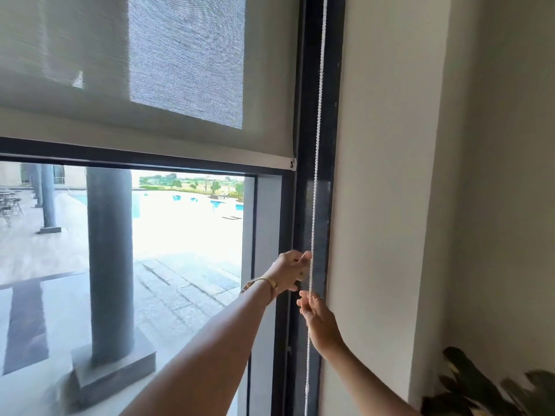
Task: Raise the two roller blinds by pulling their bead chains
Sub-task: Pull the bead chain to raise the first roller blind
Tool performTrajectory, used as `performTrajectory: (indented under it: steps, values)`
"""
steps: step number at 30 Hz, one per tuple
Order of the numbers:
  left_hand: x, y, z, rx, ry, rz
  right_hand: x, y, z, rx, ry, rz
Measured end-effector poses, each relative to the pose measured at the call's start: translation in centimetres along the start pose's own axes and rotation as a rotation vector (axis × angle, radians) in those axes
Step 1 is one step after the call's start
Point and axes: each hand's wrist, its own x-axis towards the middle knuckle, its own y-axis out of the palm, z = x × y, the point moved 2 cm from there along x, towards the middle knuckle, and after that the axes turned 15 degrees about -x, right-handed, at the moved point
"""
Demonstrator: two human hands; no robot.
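Note:
A grey roller blind (150, 121) covers the upper part of the window, its bottom bar (210, 153) level with the frame's crossbar. A white bead chain (316, 175) hangs down the dark frame at the blind's right edge. My left hand (289, 271), with bracelets on the wrist, pinches the chain at about frame mid-height. My right hand (315, 316) is just below it, fingers curled loosely around the chain. Only one blind is in view.
A cream wall (390, 205) stands right of the dark window frame (309, 115). A leafy plant (492, 391) sits at the lower right. Through the glass (186, 235) are a grey pillar, paving and a pool.

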Motion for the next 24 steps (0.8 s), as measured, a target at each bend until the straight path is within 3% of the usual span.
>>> performTrajectory:
  steps: [3,10,14,16,21,24]
  values:
    - [-1.1,0.8,-0.1,-0.016,-0.061,0.081,-0.1,-0.2,-1.1,-0.011,0.109,0.044]
    - [-4.6,2.8,5.9,-0.068,-0.128,0.029,-2.6,-1.2,-3.6,-0.086,0.227,-0.132]
    - [-9.0,3.2,9.8,-0.1,-0.103,0.092,-7.3,-1.1,-3.7,-0.004,0.26,-0.117]
    - [-12.1,3.4,10.7,-0.074,-0.056,0.078,-10.4,-1.3,-3.1,0.048,0.27,-0.11]
    - [-23.0,3.5,9.4,0.141,0.26,0.034,-20.3,-2.3,0.2,0.127,0.214,-0.118]
    - [-31.0,3.1,7.6,0.111,0.317,-0.032,-27.4,-3.2,3.4,0.138,0.123,-0.091]
